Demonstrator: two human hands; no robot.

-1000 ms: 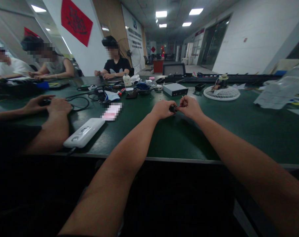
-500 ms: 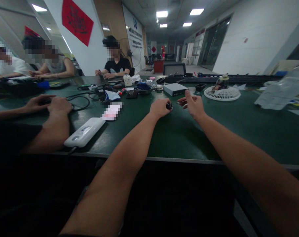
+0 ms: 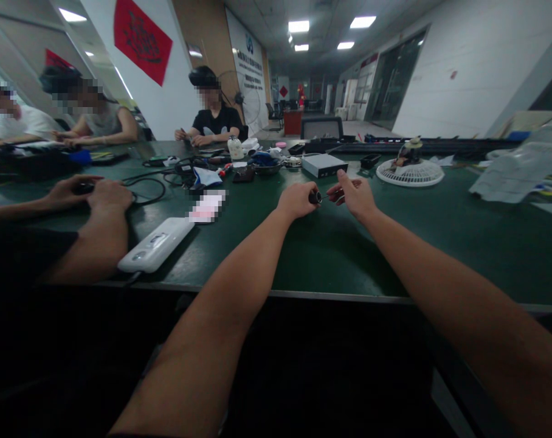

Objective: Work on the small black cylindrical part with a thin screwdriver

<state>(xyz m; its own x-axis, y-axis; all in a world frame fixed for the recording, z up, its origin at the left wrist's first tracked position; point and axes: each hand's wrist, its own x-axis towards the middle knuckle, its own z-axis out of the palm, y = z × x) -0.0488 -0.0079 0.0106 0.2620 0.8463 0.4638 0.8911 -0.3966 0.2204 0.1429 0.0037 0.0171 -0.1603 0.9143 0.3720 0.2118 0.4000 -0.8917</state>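
My left hand is closed around a small black round part whose ringed, open-looking end faces right. My right hand is just to the right, thumb raised, with its fingers curled round a thin metal tool. The tool's slim shaft points left towards the black part; whether its tip touches the part I cannot tell. Most of the tool is hidden by the fingers, so its exact kind does not show. Both hands are held above the green table.
Behind my hands stand a grey box and a white fan grille. A white power strip lies left, near a co-worker's hands and black cables. Clear plastic bags are at right. Other people sit across the table.
The black part has shifted slightly to the right, and less of the metal shaft shows between my hands. My right thumb has lowered a little.
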